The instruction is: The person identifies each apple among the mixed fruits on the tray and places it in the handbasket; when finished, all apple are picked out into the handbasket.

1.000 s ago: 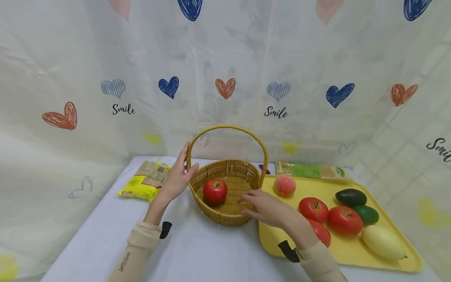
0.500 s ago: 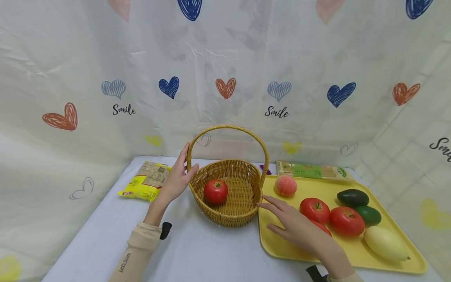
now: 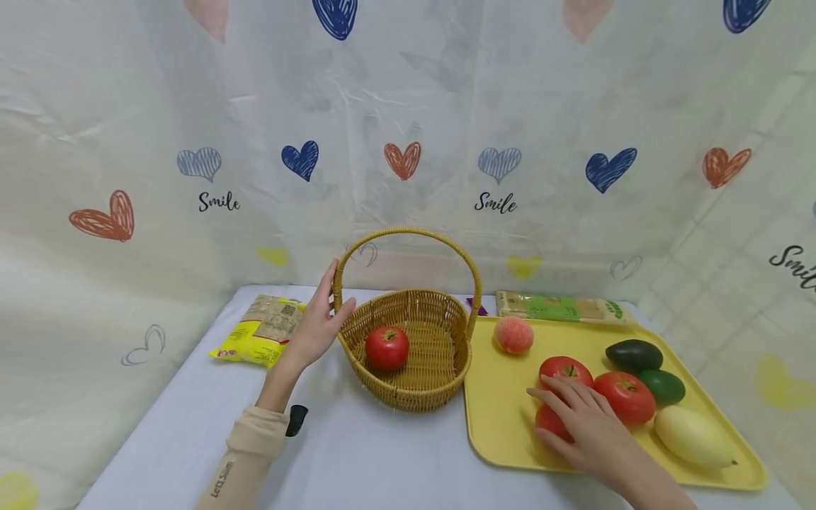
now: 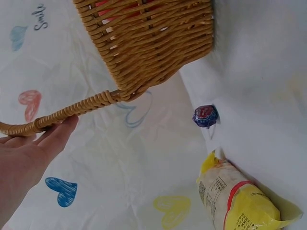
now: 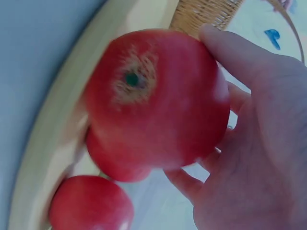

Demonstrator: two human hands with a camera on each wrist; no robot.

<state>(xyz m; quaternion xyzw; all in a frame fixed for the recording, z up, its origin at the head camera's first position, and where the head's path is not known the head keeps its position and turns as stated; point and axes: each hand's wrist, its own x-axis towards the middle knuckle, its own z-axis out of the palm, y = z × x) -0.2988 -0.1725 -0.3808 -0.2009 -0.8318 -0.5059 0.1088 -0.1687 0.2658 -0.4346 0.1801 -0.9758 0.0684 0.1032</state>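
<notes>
A wicker basket (image 3: pixel 408 398) with a tall handle stands on the table, with one red apple (image 3: pixel 387 347) inside. Beside the left part of its handle is my left hand (image 3: pixel 312 333), straight fingers and thumb touching it; the left wrist view shows fingertips against the wrapped handle (image 4: pixel 91 102). My right hand (image 3: pixel 596 432) is over the yellow tray (image 3: pixel 503 425), thumb and fingers around the near red apple (image 5: pixel 163 105). Two more red apples (image 3: pixel 565 370) (image 3: pixel 625 398) lie just behind and beside it. In the head view my hand covers much of the held apple.
A peach (image 3: pixel 513 335), dark green avocado-like fruits (image 3: pixel 634 355) and a pale yellow melon-like fruit (image 3: pixel 693 437) lie on the tray. A green-labelled pack (image 3: pixel 561 307) is behind it. Left of the basket sits a yellow bag (image 3: pixel 258 333); a small wrapped lollipop (image 4: pixel 205 116) lies behind the basket.
My right hand has moved right, away from over the basket to the tray, and now has its fingers around an apple there. My left hand stays at the basket handle.
</notes>
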